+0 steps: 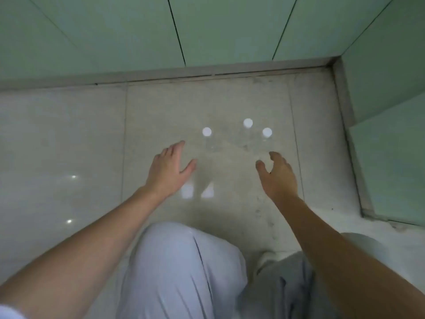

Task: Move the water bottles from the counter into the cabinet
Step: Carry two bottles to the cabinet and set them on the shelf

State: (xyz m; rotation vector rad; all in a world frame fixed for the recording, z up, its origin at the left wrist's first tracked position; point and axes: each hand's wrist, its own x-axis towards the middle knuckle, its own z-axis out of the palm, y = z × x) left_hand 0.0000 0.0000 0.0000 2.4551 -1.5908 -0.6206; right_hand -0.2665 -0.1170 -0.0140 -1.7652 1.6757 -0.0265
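Past our pale grey trousered knee [184, 261], our left hand [166, 171] spread and right hand [279, 176] loosely curved hover empty over glossy beige tiles [69, 134], near three clear white-capped water bottles [248, 122] standing before grey skirting [161, 73] and pale green panels [115, 31].

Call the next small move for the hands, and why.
Likely reach the left hand forward and close it round the left bottle. Both hands are open and hold nothing. That white-capped clear bottle stands alone just beyond that hand, while the right hand hovers short of the rightmost bottle.
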